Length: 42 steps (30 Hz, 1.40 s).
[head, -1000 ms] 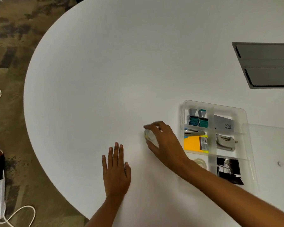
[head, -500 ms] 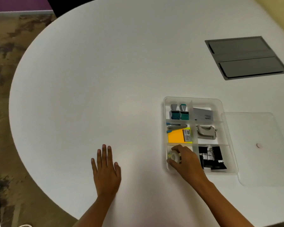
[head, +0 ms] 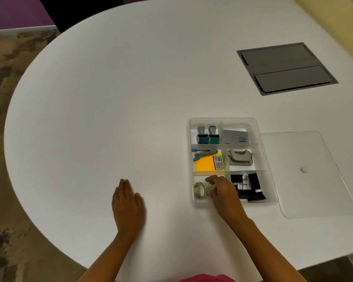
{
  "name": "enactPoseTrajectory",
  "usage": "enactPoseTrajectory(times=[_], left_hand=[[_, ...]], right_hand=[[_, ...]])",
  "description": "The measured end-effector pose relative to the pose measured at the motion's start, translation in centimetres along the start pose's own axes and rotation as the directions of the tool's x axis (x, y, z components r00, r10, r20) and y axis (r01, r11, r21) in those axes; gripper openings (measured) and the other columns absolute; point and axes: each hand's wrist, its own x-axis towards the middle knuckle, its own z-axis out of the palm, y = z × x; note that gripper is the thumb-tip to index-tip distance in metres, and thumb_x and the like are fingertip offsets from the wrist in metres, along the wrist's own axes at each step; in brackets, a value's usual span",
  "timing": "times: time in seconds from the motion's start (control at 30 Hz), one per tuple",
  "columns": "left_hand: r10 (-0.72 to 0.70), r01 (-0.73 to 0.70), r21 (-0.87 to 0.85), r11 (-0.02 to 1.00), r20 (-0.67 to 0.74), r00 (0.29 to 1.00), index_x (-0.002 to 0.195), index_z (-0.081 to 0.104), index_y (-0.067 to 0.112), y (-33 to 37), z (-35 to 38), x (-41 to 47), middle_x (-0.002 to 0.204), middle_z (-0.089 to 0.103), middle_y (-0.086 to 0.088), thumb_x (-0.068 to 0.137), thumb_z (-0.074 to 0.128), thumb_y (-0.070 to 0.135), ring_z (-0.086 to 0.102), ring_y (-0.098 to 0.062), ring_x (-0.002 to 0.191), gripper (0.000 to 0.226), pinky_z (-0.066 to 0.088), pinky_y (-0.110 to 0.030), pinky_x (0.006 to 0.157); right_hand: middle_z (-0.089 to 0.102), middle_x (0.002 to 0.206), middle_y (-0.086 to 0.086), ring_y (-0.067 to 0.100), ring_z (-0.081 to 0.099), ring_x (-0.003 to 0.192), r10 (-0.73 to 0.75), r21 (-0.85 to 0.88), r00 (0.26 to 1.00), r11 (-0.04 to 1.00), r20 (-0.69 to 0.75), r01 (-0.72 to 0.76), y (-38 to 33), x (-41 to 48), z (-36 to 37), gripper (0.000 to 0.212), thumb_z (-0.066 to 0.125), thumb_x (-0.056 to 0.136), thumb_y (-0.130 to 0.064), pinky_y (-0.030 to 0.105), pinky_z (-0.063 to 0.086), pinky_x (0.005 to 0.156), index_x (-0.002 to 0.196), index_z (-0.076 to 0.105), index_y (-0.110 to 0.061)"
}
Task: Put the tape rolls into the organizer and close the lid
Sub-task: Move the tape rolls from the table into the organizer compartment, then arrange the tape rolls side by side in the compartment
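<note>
The right hand (head: 222,192) reaches into the near-left compartment of the organizer (head: 253,121). Its fingers (head: 211,179) curl around a tape roll (head: 209,189), thumb below and fingertips above, pinching it as it sits low in the compartment. A second tape roll (head: 199,191), with green and yellow marks on its rim, stands on edge just beside it on the left, touching or nearly touching. Both rolls thus lie inside the organizer; the upright stance probably lets two rolls share one narrow cell.

The left hand (head: 127,202) lies flat on the table (head: 110,98), fingers pressed together, thumb slightly out, holding nothing; it likely serves as a brace.

The lid (head: 306,171) lies flat on the table against the organizer's right side, still off. Closing it is the remaining step.

Writing: a grey card (head: 235,137) in the far-right compartment carries small print, too small to read. A barcode label (head: 218,162) sits on the orange notes (head: 205,164)
</note>
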Motion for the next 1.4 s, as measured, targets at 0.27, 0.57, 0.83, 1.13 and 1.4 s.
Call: enactPoseTrajectory(times=[0.27, 0.57, 0.83, 1.13, 1.4], left_hand=[[0.248, -0.239, -0.234, 0.942, 0.011, 0.969, 0.113, 0.064, 0.022, 7.8, -1.4, -2.6, 0.114, 0.056, -0.003, 0.09, 0.055, 0.012, 0.053, -0.02, 0.102, 0.027, 0.023, -0.026, 0.087], [0.514, -0.508, -0.089, 0.857, 0.075, 0.854, 0.093, 0.075, 0.021, 12.9, -0.1, -3.9, 0.094, 0.068, -0.002, 0.083, 0.068, 0.023, 0.062, -0.02, 0.083, 0.012, 0.034, -0.027, 0.073], [0.541, -0.534, -0.084, 0.841, 0.108, 0.834, 0.098, 0.073, 0.014, 13.8, 0.7, -2.6, 0.108, 0.067, -0.009, 0.087, 0.064, 0.021, 0.06, -0.025, 0.095, 0.017, 0.044, -0.033, 0.081], [0.53, -0.523, -0.086, 0.848, 0.158, 0.833, 0.111, 0.067, 0.016, 13.1, 1.2, -2.6, 0.122, 0.061, -0.005, 0.088, 0.06, 0.028, 0.056, -0.023, 0.11, 0.026, 0.035, -0.035, 0.1], [0.528, -0.524, -0.068, 0.849, 0.164, 0.833, 0.11, 0.067, 0.016, 13.1, 1.3, -2.3, 0.122, 0.062, -0.005, 0.087, 0.062, 0.027, 0.055, -0.024, 0.112, 0.026, 0.028, -0.038, 0.106]], right_hand=[[0.065, 0.101, 0.014, 0.028, 0.057, 0.097, -0.047, -0.088, 0.978, 0.996, -0.204, 0.03, 2.4, -0.6, -2.7, 0.026, 0.065, 0.079, 0.011, 0.033, 0.049, 0.08, 0.099, 0.069, -0.004], [0.026, 0.153, 0.016, 0.031, 0.036, 0.127, 0.011, -0.4, 0.981, 0.912, -0.192, -0.089, 3.7, 0.0, -0.9, 0.02, 0.073, 0.082, -0.018, 0.032, 0.038, 0.102, 0.103, 0.073, -0.02], [0.017, 0.157, 0.012, 0.028, 0.035, 0.127, 0.077, -0.445, 0.974, 0.88, -0.213, -0.166, 3.3, 1.3, 0.3, 0.037, 0.061, 0.087, -0.045, 0.032, 0.038, 0.102, 0.111, 0.065, -0.017], [0.018, 0.157, 0.012, 0.027, 0.032, 0.132, 0.04, -0.459, 0.987, 0.882, -0.157, -0.109, 3.3, 2.0, 0.2, 0.03, 0.065, 0.086, -0.036, 0.031, 0.036, 0.105, 0.106, 0.066, -0.014], [0.021, 0.156, 0.019, 0.035, 0.045, 0.119, -0.012, -0.477, 0.989, 0.877, -0.145, -0.06, 2.8, 2.1, 0.1, 0.011, 0.071, 0.08, -0.003, 0.035, 0.047, 0.086, 0.09, 0.066, -0.003]])
